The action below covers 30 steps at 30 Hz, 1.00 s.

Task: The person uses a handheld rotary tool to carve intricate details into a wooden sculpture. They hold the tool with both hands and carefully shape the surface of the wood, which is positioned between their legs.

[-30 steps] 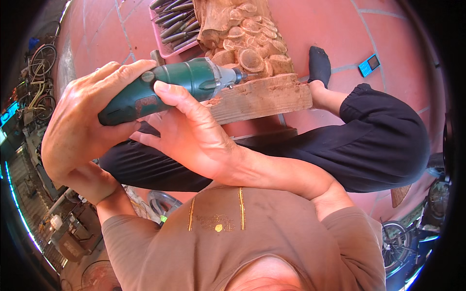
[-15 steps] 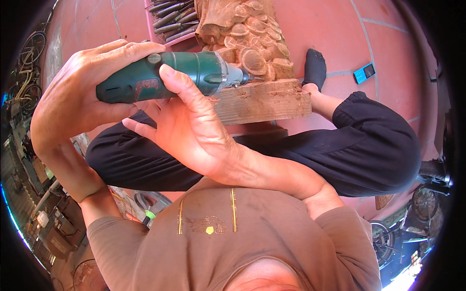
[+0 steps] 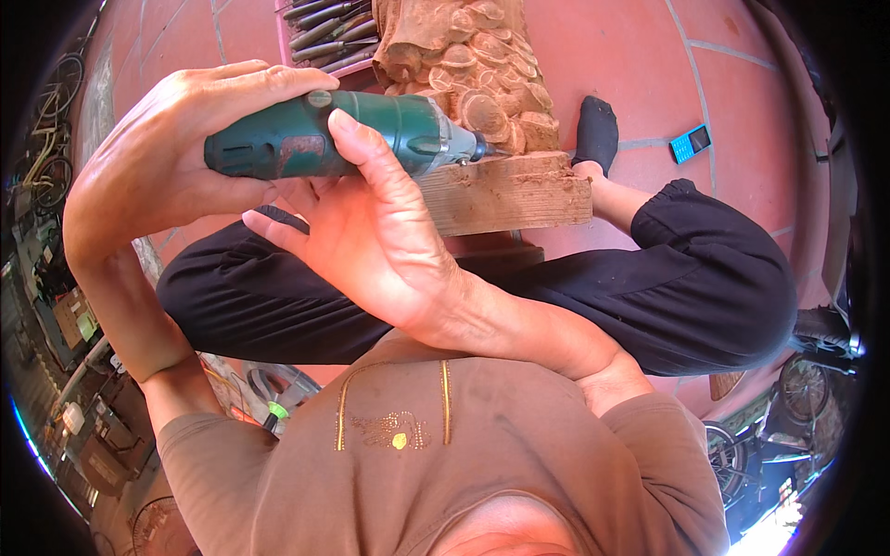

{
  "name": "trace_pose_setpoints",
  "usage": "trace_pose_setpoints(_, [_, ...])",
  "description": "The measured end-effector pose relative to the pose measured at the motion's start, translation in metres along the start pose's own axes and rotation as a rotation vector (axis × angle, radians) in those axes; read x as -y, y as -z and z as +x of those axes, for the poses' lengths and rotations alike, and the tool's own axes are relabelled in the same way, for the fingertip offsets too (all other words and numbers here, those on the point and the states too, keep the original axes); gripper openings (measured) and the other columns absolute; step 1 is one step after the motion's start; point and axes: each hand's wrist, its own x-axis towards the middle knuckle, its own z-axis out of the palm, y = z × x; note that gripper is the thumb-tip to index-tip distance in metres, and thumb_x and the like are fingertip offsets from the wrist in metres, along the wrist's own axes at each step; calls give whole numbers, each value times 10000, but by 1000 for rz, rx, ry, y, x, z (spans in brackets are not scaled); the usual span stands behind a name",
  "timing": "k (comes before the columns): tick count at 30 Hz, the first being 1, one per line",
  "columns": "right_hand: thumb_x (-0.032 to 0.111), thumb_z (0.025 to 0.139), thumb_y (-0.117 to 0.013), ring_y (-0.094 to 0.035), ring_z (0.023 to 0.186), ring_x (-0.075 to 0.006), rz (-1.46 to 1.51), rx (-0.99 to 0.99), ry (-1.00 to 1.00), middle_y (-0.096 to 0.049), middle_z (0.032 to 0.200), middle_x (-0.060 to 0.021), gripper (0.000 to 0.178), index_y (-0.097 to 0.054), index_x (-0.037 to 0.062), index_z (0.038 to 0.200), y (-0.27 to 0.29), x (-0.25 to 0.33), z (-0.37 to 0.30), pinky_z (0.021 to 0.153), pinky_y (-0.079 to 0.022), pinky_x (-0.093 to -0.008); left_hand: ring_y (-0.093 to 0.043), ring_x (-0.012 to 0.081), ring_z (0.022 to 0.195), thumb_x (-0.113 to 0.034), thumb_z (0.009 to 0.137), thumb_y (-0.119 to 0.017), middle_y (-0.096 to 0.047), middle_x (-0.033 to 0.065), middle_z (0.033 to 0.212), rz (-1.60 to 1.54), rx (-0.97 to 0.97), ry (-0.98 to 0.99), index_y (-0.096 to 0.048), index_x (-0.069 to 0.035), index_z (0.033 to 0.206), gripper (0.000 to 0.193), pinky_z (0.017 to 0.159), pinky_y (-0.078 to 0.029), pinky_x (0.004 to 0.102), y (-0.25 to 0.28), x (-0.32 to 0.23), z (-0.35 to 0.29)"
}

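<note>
A green die grinder [image 3: 269, 146] lies slantwise across both my hands, its thin bit [image 3: 497, 150] at the lower edge of a carved wooden piece [image 3: 483, 115]. That edge meets a plain, dusty wooden base [image 3: 508, 200]. My left hand [image 3: 139, 159] is wrapped round the rear of the grinder, fingers over the top and thumb below. From beneath, my right hand [image 3: 385, 259] grips the front half, its thumb pressed on the housing; most of its other fingers are hidden behind the tool. Whether the bit touches the wood, I cannot tell.
A pink tray [image 3: 357, 65] of several dark-handled carving tools [image 3: 324, 37] sits left of the carving. On the red tile floor [image 3: 640, 56] to the right lies a blue phone [image 3: 690, 144], near my dark-socked foot [image 3: 596, 130]. Bicycles and clutter line both sides.
The grinder has shifted a little to the right, with its rear end raised in the picture. Both hands have moved along with it, keeping their grip.
</note>
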Motion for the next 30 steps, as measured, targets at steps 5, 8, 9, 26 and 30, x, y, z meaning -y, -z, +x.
trace_pose_setpoints(5, [367,916,-777,-586,1074,-120,9,-4,1,-642,1138,51,300,-605,234,1124,-1,-1,0,1031,-432,-414,-674,391,940,-90,560,-780,-686,201,1096,17,3,-20,-606,-7,1339,802,843,-548,426,0,3,-2])
trace_pose_setpoints(8, [361,917,-778,-590,1064,-120,14,-17,-5,-642,1136,50,291,-608,233,1115,-1,-1,0,1025,-436,-412,-674,379,916,-105,561,-782,-683,195,1081,-4,21,12,-606,-8,1340,805,829,-546,424,1,-1,-1])
trace_pose_setpoints(9, [360,917,-778,-590,1064,-120,12,-11,-4,-643,1135,51,291,-609,233,1116,-1,-1,0,1025,-435,-412,-673,376,907,-108,561,-782,-681,192,1072,-9,25,23,-605,-8,1341,806,824,-545,424,2,-3,-1])
trace_pose_setpoints(26, [373,965,-719,-583,1218,-132,-32,48,-8,-679,1189,57,260,-641,251,1181,9,-11,3,1090,-420,-496,-631,370,829,-102,547,-794,-636,159,959,13,25,60,-594,-40,1353,833,752,-521,427,2,-6,-12])
trace_pose_setpoints(30, [371,961,-726,-569,1231,-127,-27,41,-27,-673,1189,67,255,-641,260,1175,7,-13,3,1100,-407,-506,-622,375,827,-98,549,-801,-631,156,951,12,31,86,-594,-48,1353,831,741,-515,428,4,-10,-14])
